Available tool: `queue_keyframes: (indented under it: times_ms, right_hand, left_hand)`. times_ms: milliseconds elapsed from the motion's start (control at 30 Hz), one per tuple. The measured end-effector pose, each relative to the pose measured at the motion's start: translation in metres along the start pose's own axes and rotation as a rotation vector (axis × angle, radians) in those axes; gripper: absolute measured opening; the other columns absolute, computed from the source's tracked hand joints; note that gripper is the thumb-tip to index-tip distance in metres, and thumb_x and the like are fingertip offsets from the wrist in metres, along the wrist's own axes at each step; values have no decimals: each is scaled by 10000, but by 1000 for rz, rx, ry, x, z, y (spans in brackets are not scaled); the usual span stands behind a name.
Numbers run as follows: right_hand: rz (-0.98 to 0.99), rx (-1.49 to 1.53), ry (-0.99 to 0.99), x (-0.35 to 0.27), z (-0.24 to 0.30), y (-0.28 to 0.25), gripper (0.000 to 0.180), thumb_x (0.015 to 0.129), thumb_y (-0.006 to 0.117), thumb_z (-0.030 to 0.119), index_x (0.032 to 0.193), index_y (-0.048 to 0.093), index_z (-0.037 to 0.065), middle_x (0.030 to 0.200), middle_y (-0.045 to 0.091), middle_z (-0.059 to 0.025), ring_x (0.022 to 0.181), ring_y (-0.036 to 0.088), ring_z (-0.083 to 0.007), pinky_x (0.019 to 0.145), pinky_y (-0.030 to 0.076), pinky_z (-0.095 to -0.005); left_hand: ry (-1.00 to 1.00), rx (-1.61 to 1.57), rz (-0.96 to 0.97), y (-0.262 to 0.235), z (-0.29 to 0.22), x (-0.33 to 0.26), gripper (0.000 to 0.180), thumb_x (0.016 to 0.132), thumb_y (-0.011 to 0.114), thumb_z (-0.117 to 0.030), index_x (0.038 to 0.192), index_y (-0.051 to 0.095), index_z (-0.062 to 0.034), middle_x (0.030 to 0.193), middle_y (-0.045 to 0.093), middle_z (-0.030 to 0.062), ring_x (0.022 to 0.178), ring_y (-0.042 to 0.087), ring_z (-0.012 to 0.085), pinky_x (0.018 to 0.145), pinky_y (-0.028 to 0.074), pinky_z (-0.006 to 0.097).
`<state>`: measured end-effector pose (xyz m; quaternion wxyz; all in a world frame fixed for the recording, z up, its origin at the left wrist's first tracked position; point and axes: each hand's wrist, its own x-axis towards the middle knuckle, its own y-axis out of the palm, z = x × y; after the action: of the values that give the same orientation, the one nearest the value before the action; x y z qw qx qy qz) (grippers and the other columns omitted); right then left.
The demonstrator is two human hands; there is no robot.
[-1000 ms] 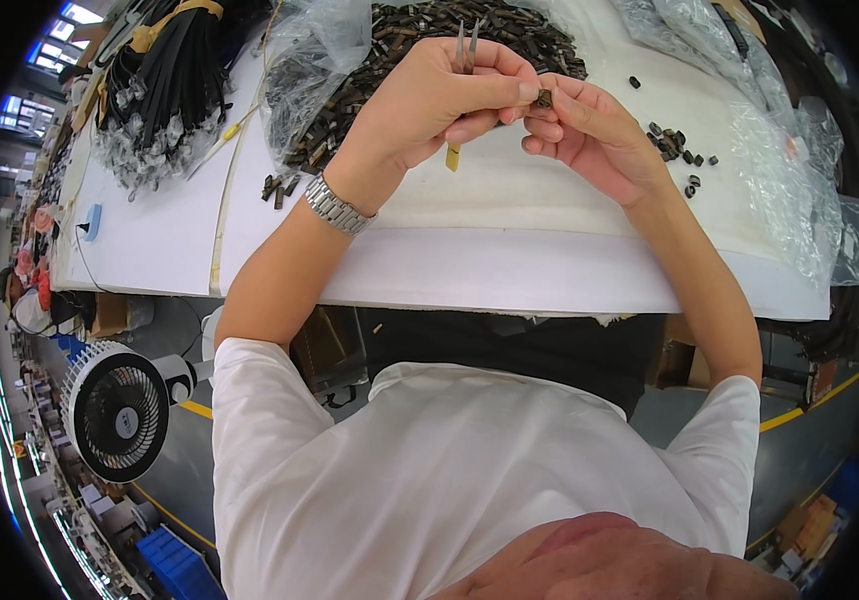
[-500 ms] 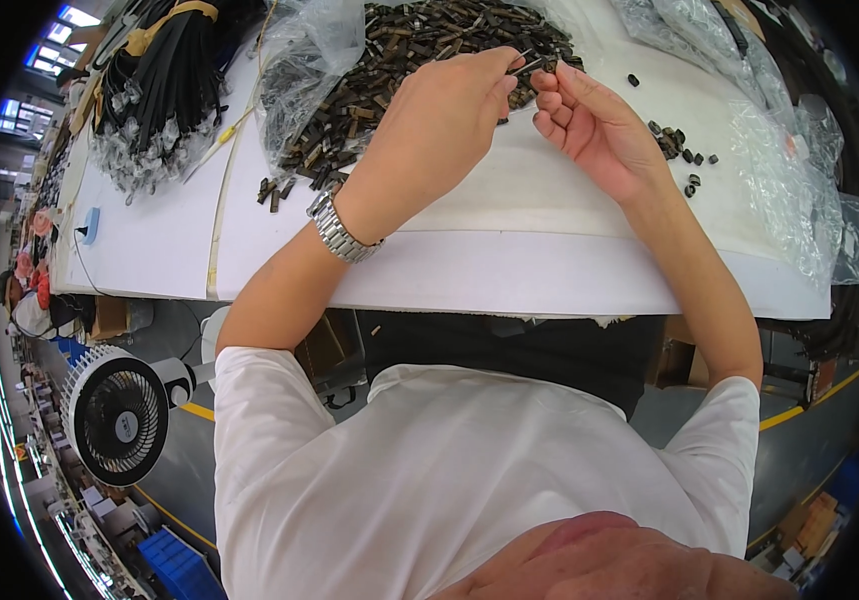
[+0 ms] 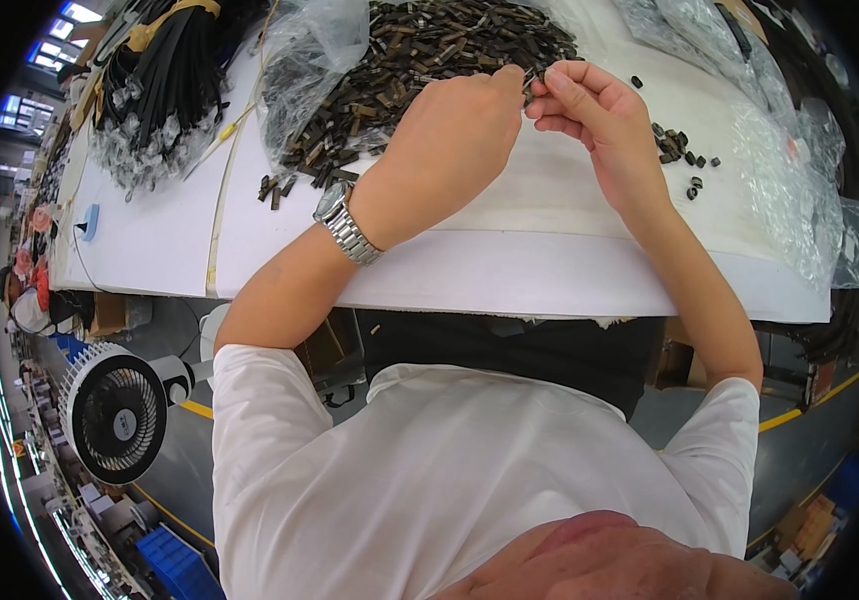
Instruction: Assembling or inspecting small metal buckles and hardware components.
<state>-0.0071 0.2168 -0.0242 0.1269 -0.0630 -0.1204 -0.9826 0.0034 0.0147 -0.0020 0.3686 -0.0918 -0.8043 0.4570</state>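
Note:
My left hand (image 3: 461, 140), with a metal watch (image 3: 346, 226) at its wrist, is closed, its back to me and most of its fingers hidden. Thumb and forefinger of my right hand (image 3: 604, 120) are pinched together, the other fingers curled. The fingertips of both hands nearly meet at a small dark piece (image 3: 531, 88), too small and covered to name. Just beyond them lies a large heap of small dark brown and metallic pieces (image 3: 429, 50). Several short black ring-like pieces (image 3: 671, 142) are scattered to the right of my right hand.
At the far left lies a bundle of black straps (image 3: 169, 75) with clear-wrapped ends. A clear plastic bag (image 3: 309, 60) borders the heap; more plastic wrap (image 3: 784, 180) covers the table's right side. A white-and-black fan (image 3: 119, 420) stands below the table's left front edge.
My left hand has shifted slightly down and right and turned at the wrist. My right hand has tilted inward, its fingers more curled. A slim metal piece between the hands is now mostly covered.

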Motion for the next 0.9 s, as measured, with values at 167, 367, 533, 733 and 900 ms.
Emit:
queue_keyframes:
  times_ms: [167,367,533,733,900]
  right_hand:
    - [-65,-33,-31,0,-6,8,260,1032,696,232,1128,684,-10,1023,757,-90,888,751,-154,840,613,-290]
    - [-97,-17,-34,-1,-8,11,234,1038,685,204,1122,682,-14,1022,755,-98,882,749,-158,826,617,-295]
    - [-37,-17,-31,-2,-9,9,223,1041,681,199,1114,682,-12,991,754,-99,872,735,-146,812,609,-291]
    - [-5,-25,-53,-3,-8,13,198,1036,682,174,1105,673,-12,985,753,-99,854,719,-143,829,606,-299]
    - [-6,-43,-124,-2,-5,17,194,1007,718,132,1120,658,-14,990,749,-95,880,717,-136,840,611,-303]
  left_hand:
    - [-4,41,0,2,-4,-2,128,996,623,-124,1009,590,0,754,664,183,690,668,386,637,524,476]
    - [2,13,-18,0,-5,-2,141,999,623,-132,995,583,4,735,657,181,679,667,385,622,524,472]
    - [8,11,-6,1,-2,-1,140,1001,616,-129,981,578,4,743,660,183,686,667,388,623,525,472]
    - [16,46,7,1,0,-2,95,982,610,-90,973,586,1,748,663,180,696,673,381,630,527,467]
    - [46,67,-19,0,1,0,54,959,615,-62,942,606,-12,732,661,166,688,675,362,618,523,459]
